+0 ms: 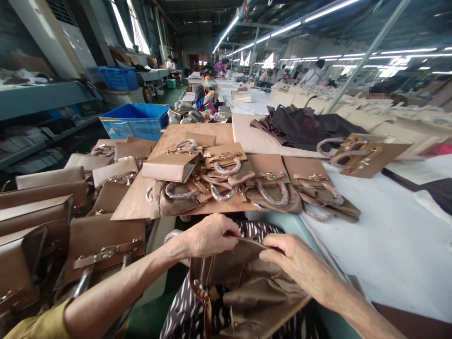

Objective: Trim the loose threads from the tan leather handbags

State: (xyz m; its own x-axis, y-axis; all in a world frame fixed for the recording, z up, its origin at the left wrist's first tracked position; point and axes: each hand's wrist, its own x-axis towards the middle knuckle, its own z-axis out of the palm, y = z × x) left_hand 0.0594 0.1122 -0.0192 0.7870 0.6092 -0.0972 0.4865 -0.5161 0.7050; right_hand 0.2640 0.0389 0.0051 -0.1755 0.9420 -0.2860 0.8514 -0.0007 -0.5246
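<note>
Across my patterned lap lies a brown handbag [261,287], its fabric lining turned outward and creased. My left hand [213,235] is closed on the top edge of this handbag, fingers curled over it. On the right side of the same edge, my right hand [286,252] pinches the rim between thumb and fingers. A thin strap with a metal fitting [206,296] hangs at the handbag's left side. Just beyond my hands, tan handbags with plastic-wrapped handles [271,190] lie in a group on a brown board [137,197].
Several finished-looking tan handbags [106,235] stand packed at my left. A blue crate [134,117] is behind them. Dark fabric pieces [303,125] are heaped on the white table [384,226], near another handbag [367,155]. A co-worker [207,92] sits ahead.
</note>
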